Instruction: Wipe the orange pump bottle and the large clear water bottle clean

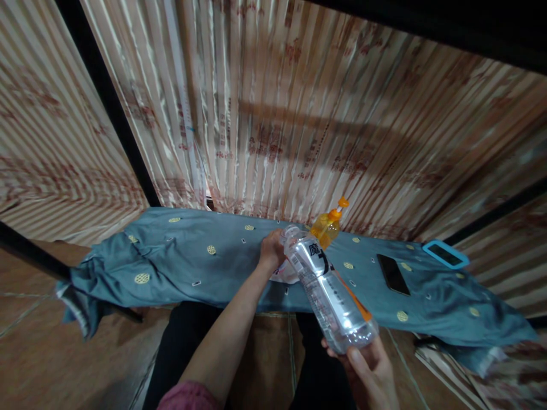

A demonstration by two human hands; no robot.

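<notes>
Bottle (328,293) of clear plastic slants over the near edge of the table (231,270), its base gripped by my right hand (371,370). My left hand (270,250) curls by its neck; whether it grips, I cannot tell. It looks empty, so should feel light, flexible and slippery, best held mid-body without squeezing. Toward the far edge, a yellow bottle (326,226) has unclear contents.

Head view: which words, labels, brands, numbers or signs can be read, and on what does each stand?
"魔": bottle; the next large character shows only partly.
Bottle's small print: too small to read.
Curtain: red print, too blurred to read.
Cloth: tiny printed tags, too small to read.
</notes>
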